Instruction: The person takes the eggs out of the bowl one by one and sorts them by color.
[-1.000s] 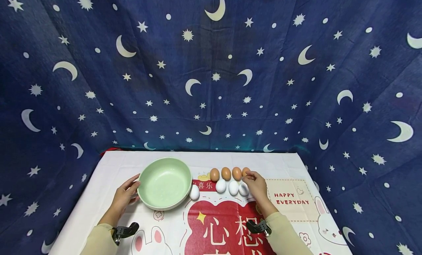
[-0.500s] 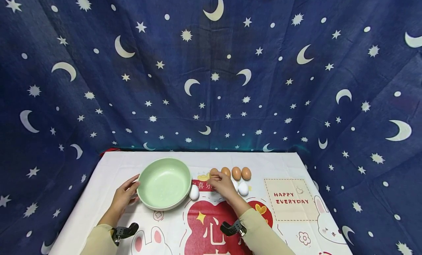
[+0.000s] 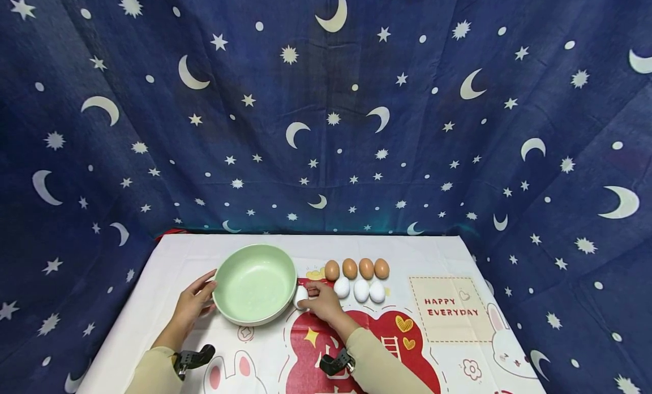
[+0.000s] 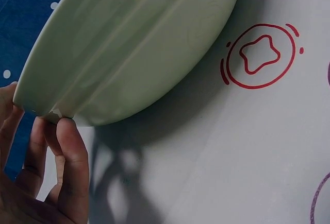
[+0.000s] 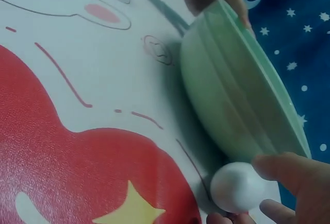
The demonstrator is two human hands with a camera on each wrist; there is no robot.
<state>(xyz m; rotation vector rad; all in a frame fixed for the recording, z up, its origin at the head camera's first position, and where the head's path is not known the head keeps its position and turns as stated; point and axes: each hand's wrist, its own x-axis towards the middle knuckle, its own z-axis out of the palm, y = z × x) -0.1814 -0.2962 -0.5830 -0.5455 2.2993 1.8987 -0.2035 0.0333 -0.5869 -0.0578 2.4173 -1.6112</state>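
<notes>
A light green bowl stands at the left of the table. My left hand is at its left side, with fingertips touching the outer wall and rim. The left wrist view shows those fingers against the bowl. Close by the bowl's right side lies a white egg. My right hand grips this egg, with a finger on one side and the thumb on the other. Part of the egg is covered by the hand. To the right, 3 white eggs lie in a row, in front of several brown eggs.
A white tablecloth with red prints, rabbits and lettering covers the table. Behind and at the sides hangs a dark blue curtain with moons and stars. Both forearms wear sleeves and dark wrist straps.
My right hand has moved left from the brown egg at the right end of the row to the white egg beside the bowl. The left hand and bowl have stayed put.
</notes>
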